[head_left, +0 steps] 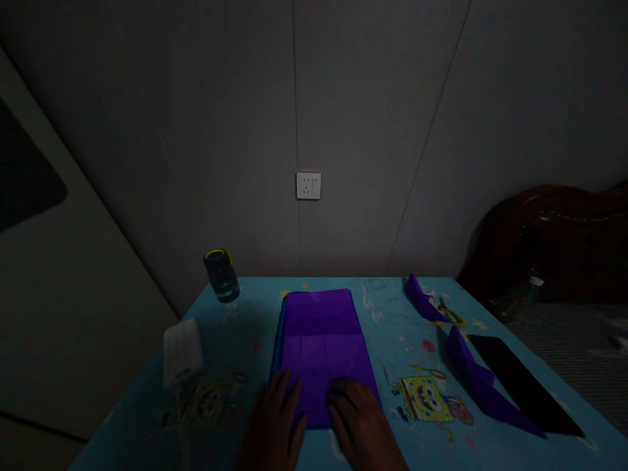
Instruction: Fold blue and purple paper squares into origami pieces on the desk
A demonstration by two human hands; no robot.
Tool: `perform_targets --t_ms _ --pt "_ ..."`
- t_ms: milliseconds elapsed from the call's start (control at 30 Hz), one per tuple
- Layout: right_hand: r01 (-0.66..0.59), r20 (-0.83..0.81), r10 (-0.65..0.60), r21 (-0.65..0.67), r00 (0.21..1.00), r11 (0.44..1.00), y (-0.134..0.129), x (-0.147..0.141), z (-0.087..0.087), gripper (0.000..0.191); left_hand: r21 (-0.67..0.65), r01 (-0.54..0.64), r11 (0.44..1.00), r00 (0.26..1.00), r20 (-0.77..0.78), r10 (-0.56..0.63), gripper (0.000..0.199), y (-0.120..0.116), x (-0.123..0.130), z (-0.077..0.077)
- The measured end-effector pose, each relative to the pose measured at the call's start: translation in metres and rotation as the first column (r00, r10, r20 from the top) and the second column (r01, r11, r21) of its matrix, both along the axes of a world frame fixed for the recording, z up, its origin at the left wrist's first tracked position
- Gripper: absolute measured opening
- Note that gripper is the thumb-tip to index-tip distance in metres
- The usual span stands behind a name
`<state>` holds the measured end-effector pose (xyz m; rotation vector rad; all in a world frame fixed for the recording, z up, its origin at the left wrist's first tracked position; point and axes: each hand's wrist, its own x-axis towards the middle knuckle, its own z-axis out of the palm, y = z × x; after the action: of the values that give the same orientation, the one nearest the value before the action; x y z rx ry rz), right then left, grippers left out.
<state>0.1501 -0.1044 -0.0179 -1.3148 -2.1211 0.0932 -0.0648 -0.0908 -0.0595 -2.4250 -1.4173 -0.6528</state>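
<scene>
A purple sheet of paper (321, 356) with a crease across its upper part lies in front of me, on top of something flat with a blue edge (279, 337). My left hand (277, 415) rests at the sheet's lower left edge, its fingers spread. On the lower right part of the sheet lies my right hand (358, 415), palm down with the fingers somewhat bent. Neither hand grips anything that I can see. To the right sit two folded purple paper boats, a nearer boat (473, 369) and a farther boat (422, 301).
A light blue cartoon-print tabletop (392, 451) meets the wall with its socket (309, 186). At left stand a dark bottle (222, 276) and a white device with a cable (182, 352). Scissors (454, 316) and a black flat rectangle (524, 383) lie at right.
</scene>
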Motion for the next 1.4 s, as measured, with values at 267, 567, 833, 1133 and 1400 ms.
perform_targets --t_ms 267,567,833,1133,1400 --pt "0.006 0.030 -0.005 -0.024 1.000 1.000 -0.0022 0.0003 0.0047 0.026 -0.035 0.004 0.999 0.999 0.034 -0.003 0.049 -0.0038 0.0015 0.0075" --pt "0.005 -0.017 -0.006 -0.032 1.000 0.999 -0.0014 0.0006 0.0051 0.024 0.015 0.006 1.000 1.000 -0.028 -0.006 0.049 -0.0029 0.0006 0.0068" --pt "0.010 -0.029 -0.011 -0.022 1.000 1.000 -0.0004 0.0003 -0.0011 0.025 0.098 0.006 0.995 0.998 -0.056 -0.001 0.047 -0.0031 0.0008 0.0086" --pt "0.012 -0.033 -0.012 0.002 0.999 1.000 -0.0004 0.0004 0.0012 0.024 0.100 0.031 0.994 0.999 -0.033 -0.028 0.047 -0.0008 -0.0003 0.0100" --pt "0.026 -0.042 -0.027 -0.030 0.999 0.999 -0.0018 -0.0012 0.0032 0.023 0.103 0.016 0.995 1.000 -0.016 -0.015 0.046 -0.0028 0.0017 0.0086"
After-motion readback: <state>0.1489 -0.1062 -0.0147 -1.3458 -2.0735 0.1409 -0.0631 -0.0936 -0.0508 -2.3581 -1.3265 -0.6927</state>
